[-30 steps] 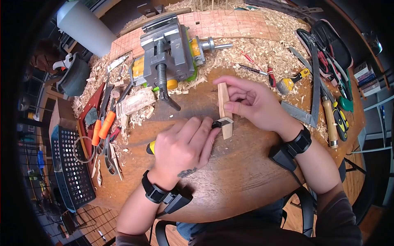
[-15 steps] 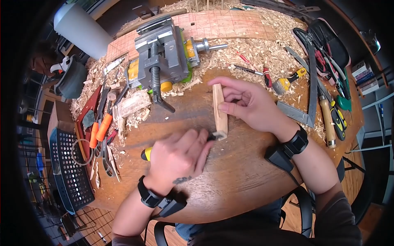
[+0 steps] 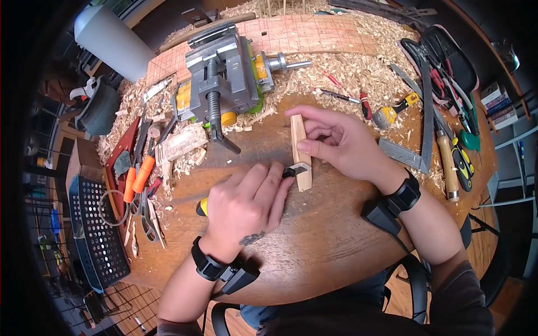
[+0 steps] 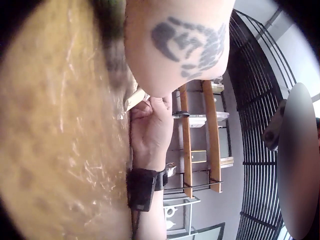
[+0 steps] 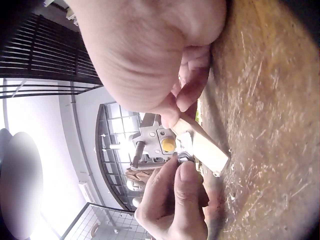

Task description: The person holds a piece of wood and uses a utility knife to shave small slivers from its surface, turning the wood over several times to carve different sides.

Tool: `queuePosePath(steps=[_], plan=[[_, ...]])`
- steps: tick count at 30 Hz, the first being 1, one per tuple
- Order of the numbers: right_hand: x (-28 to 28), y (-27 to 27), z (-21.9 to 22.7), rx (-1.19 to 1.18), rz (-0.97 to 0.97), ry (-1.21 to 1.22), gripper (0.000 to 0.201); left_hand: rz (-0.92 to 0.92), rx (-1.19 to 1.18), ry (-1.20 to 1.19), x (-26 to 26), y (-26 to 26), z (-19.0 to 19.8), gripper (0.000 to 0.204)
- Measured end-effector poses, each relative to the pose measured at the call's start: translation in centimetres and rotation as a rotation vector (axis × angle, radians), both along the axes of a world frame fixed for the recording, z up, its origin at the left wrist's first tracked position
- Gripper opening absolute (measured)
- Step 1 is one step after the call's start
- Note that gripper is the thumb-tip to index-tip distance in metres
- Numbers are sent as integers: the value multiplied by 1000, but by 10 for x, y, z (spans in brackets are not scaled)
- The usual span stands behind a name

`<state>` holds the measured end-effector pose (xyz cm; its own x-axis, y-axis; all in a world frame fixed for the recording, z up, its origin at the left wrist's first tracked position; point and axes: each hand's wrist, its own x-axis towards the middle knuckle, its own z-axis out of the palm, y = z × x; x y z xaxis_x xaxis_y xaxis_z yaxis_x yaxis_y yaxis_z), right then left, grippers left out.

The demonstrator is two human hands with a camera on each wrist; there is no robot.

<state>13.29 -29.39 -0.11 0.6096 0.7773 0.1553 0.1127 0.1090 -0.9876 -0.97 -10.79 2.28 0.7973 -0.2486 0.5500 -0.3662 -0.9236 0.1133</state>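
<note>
My right hand (image 3: 347,140) pinches a slim, pale wood piece (image 3: 298,137) between thumb and fingers, its index finger at the far end. The near end slants down close to the tabletop, as the right wrist view also shows on the wood (image 5: 207,150). In my left hand (image 3: 238,199) is a hook knife, gripped by a yellow and black handle (image 3: 202,208) that mostly hides under the palm. Its bent metal blade (image 3: 302,167) lies across the lower part of the wood, with thumb and fingertips close behind it.
A grey vise (image 3: 221,78) stands beyond the hands amid wood shavings (image 3: 314,70). Orange-handled scissors (image 3: 144,173) and a perforated basket (image 3: 103,235) are at left. At right lie a metal square (image 3: 400,154), a scraper (image 3: 395,112) and a wooden-handled tool (image 3: 448,168).
The left hand drew the blade down to the wood's near end, then brought it back up onto the lower part. The right hand kept its pinch on the wood.
</note>
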Motion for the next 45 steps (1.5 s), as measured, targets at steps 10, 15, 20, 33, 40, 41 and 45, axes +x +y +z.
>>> queuePosePath(steps=[10,15,20,33,40,41,45], plan=[[0,0,-1,-4,-5,-19,50,-58,49,83,-14,-1,-3,23],[-1,0,-2,-7,-21,-13,51,-98,32,100,-15,0,-3,22],[-1,-1,0,-28,0,-5,55,-3,-26,34,-6,-3,-5,21],[-2,1,-2,-9,-39,-15,51,-4,-85,41,-2,-3,-5,22],[-1,-1,-1,-29,-2,-7,54,-52,30,93,-16,-5,-3,20],[-1,0,-1,-28,-4,-9,54,-44,42,84,-15,-4,-2,18],[-2,0,-1,-41,-13,-20,55,-12,-27,-9,-3,-2,-8,18]])
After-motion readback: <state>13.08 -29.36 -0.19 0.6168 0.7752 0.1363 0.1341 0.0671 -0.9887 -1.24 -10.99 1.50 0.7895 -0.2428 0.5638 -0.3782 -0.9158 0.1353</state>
